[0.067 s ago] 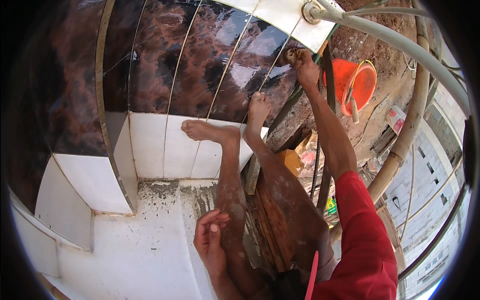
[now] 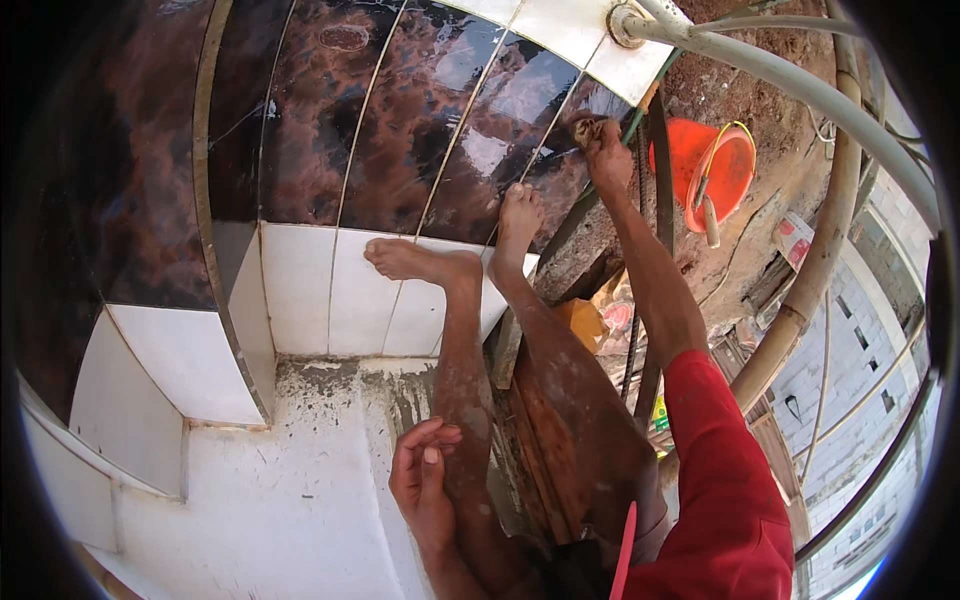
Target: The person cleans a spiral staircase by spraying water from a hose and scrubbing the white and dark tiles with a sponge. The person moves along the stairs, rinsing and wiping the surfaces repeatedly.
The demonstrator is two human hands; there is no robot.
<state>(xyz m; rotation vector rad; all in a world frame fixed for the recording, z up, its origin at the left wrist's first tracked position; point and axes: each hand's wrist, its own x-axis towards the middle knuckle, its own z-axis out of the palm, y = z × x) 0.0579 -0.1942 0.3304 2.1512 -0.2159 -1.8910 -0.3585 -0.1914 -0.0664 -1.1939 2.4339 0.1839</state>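
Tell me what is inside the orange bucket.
A tool with a pale handle sticks out over the rim of the orange bucket; its working end is hidden inside. Whatever else lies in the bucket cannot be made out.

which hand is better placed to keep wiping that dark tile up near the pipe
Right. The right hand is stretched out with a small pad pressed on the dark tile by the pipe. The left hand rests far back by the shin, near the white ledge.
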